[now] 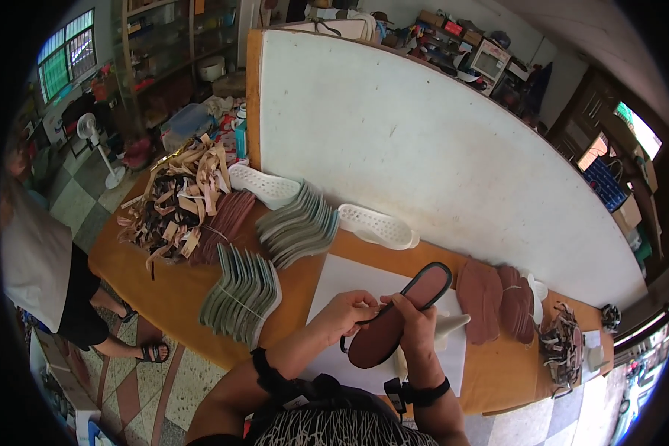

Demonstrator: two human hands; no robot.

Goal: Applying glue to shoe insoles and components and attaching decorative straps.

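Observation:
A sandal sole [372, 346] with a reddish-brown top and a dark rim is held tilted in front of me. My right hand [418, 327] is closed around its middle, thumb across the top. My left hand [347, 312] is closed in a pinch at the sole's left edge; any small piece between those fingertips is too small to make out. A dark loop shows at the sole's lower left edge. Beneath both hands lies a white sheet [337, 281] on the table. Beside my right hand is a white cone-tipped thing [452, 325], partly hidden by that hand.
Stacked grey-green soles [239, 293] and a second such stack [299, 224] stand left. Beyond are a strap heap [178, 201] and a white perforated form [377, 227] by the partition [424, 149]. Brown insoles [482, 297] and bundled straps [561, 346] lie right. A person [41, 253] stands left.

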